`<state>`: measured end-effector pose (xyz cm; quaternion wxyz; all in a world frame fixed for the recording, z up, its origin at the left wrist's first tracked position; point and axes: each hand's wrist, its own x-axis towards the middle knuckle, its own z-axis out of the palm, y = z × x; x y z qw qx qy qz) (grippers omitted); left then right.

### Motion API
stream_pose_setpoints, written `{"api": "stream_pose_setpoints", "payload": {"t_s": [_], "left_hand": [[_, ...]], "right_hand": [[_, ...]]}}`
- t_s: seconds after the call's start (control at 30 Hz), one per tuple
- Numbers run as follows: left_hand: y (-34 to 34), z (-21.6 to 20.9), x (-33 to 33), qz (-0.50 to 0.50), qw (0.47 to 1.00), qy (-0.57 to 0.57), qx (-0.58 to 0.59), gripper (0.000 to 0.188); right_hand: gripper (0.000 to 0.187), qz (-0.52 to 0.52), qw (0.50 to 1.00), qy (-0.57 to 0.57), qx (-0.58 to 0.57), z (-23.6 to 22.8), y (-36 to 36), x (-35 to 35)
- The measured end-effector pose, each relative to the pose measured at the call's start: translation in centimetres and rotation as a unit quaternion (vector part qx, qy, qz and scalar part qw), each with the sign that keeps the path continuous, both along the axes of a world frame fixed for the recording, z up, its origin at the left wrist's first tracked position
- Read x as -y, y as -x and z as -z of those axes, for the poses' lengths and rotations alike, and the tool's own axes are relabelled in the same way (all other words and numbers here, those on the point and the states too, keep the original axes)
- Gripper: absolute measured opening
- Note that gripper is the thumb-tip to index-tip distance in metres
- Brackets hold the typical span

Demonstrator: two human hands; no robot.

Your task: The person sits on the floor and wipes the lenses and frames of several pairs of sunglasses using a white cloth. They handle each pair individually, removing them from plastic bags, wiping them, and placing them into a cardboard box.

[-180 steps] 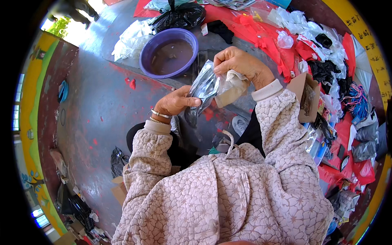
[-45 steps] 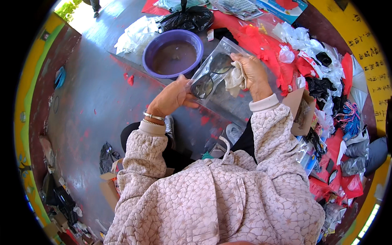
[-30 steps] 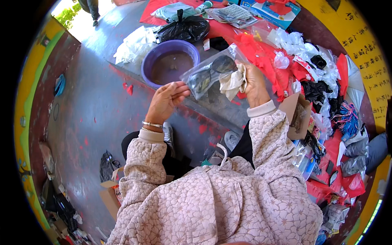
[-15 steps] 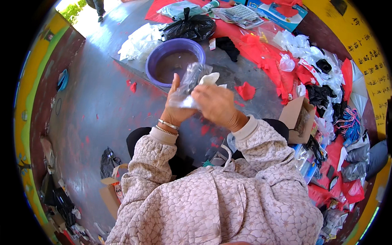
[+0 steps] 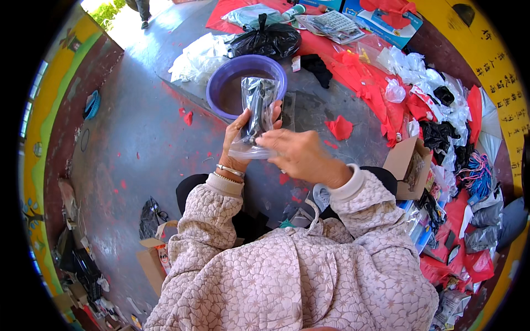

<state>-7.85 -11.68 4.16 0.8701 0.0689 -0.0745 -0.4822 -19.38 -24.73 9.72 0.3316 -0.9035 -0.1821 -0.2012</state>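
A clear plastic bag [image 5: 259,91] with a dark, long object inside lies upright across my left hand [image 5: 236,142]. The fingers of that hand wrap round the bag from behind, with the thumb on its left edge. My right hand [image 5: 308,157] comes in from the right, its fingers pinched together at the lower part of the bag, near its loose end. What the dark object is cannot be made out through the plastic. Just beyond the bag stands a purple basin [image 5: 215,99], partly covered by it, with murky content.
Behind the basin are a tied black bag [image 5: 268,41] and white plastic bags [image 5: 199,60]. A red sheet [image 5: 359,80] strewn with bags and packages runs along the right. An opened cardboard box [image 5: 406,168] stands by my right knee, another box [image 5: 150,265] at my left.
The bag, blurred and tilted before, is now upright with its dark content visible. The white piece by my right hand is out of sight. My right hand has moved lower along the bag.
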Motion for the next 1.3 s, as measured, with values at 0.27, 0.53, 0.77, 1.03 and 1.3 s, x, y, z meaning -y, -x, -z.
{"api": "stream_pose_setpoints", "payload": {"t_s": [0.27, 0.53, 0.77, 1.03, 1.3], "left_hand": [[0.3, -0.3, -0.4, -0.026, 0.998, -0.047, 0.020, 0.055], [0.3, 4.3, -0.6, 0.104, 0.980, -0.114, 0.129, 0.051], [4.1, 0.5, 0.6, 0.116, 0.953, -0.203, 0.194, 0.060], [1.7, -0.2, -1.6, -0.073, 0.920, -0.295, 0.247, 0.045], [6.8, -6.9, 4.7, -0.045, 0.915, -0.330, 0.228, 0.036]], "right_hand": [[0.008, 0.130, 0.878, -0.455, -0.070, -2.0, -0.9, 3.5], [0.012, 0.102, 0.956, -0.069, 0.266, -0.9, -1.8, 2.1], [0.011, 0.343, 0.920, -0.057, 0.181, 1.5, -2.9, 7.3], [0.050, 0.099, 0.991, -0.017, 0.091, -1.7, 4.3, 2.3], [0.034, 0.261, 0.959, 0.024, 0.109, -0.3, 6.8, 0.6]]}}
